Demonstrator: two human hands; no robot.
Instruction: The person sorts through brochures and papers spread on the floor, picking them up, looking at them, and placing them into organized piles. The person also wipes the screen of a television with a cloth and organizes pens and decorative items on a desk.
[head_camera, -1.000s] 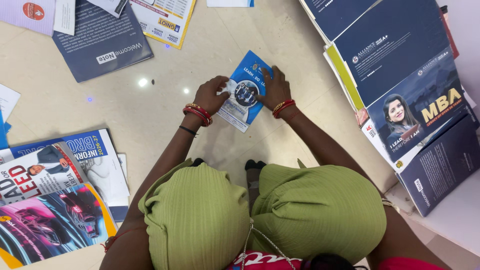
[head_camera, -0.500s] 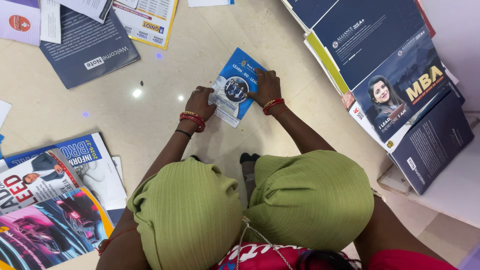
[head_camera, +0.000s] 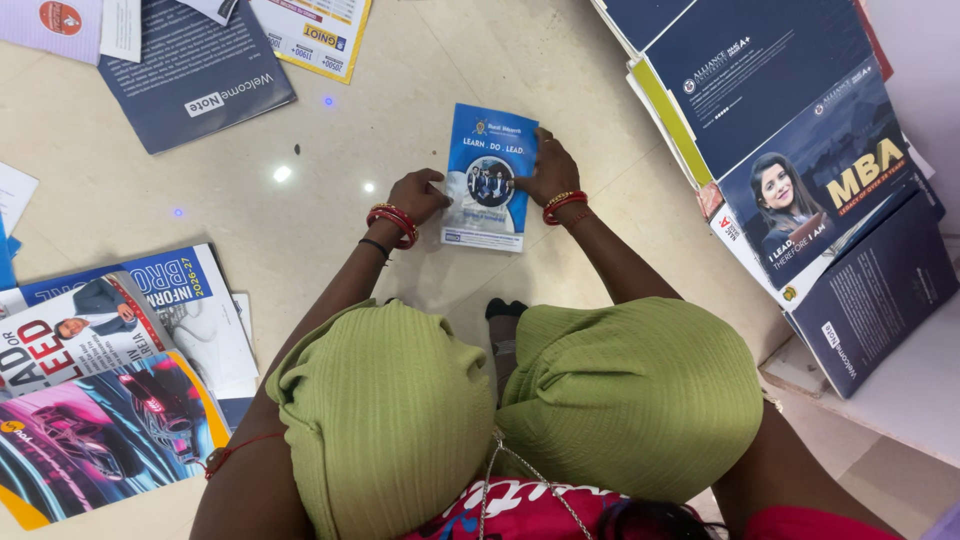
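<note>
A small blue brochure (head_camera: 488, 172) with a round group photo lies flat on the pale floor (head_camera: 300, 210) in front of my knees. My left hand (head_camera: 417, 194) grips its left edge, fingers curled onto the cover. On the opposite edge my right hand (head_camera: 549, 168) rests with fingers spread over the cover. Both wrists wear red bangles. My knees in green cloth (head_camera: 510, 400) fill the lower middle.
A pile of dark blue booklets (head_camera: 800, 150) lies at the right, partly on a white ledge (head_camera: 900, 400). Colourful magazines (head_camera: 100, 380) are stacked at the lower left. A dark folder (head_camera: 190, 70) and loose leaflets lie at the upper left.
The brochure has been turned from tilted to nearly straight on the floor. Both hands stayed on its edges and shifted slightly with it.
</note>
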